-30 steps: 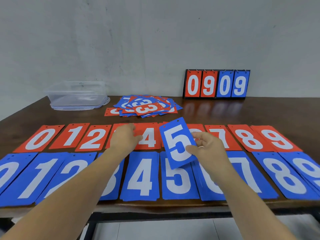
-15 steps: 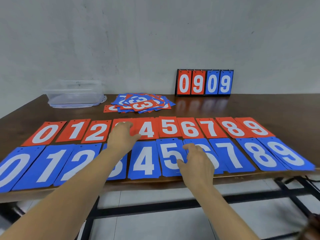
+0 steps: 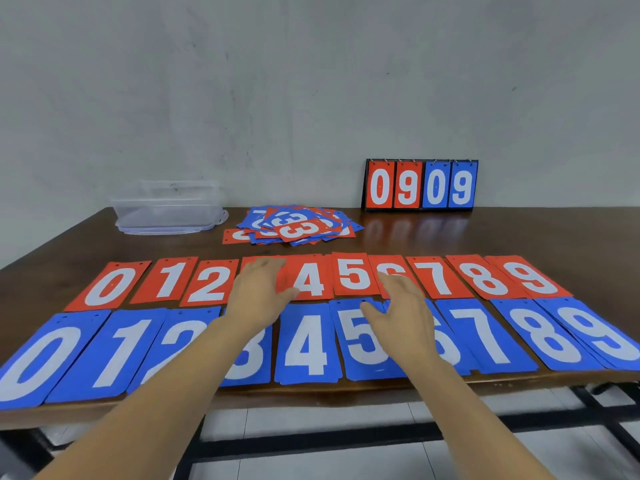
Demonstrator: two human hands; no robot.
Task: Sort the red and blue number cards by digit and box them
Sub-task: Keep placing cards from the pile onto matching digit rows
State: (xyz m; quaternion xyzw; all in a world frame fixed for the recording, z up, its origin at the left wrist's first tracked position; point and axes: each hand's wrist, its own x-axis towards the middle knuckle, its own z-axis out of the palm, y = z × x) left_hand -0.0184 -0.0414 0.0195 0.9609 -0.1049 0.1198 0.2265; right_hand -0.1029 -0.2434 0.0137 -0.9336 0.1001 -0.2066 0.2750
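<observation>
Cards lie in two rows on the table [image 3: 485, 237]: red row [image 3: 353, 275], 0–9, at the fingertips; blue row [image 3: 306, 344], 0–9, under the wrists; white digits. Blue 5 card [image 3: 356, 344] lies flat beside the thumb of the right hand [image 3: 401, 313], pinched a second ago. Right fingers are straight and together, empty, their tips now over the red 6 card [image 3: 389, 270]. Left hand [image 3: 259, 296] is flat on the red card between 2 and 4 [image 3: 248, 271], unchanged. Loose pile [image 3: 294, 225] and clear box [image 3: 169, 209] sit well beyond the fingertips.

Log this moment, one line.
left hand open over red 3 | right hand open over blue 5, blue 6 | mixed pile unsorted | clear box empty
</observation>
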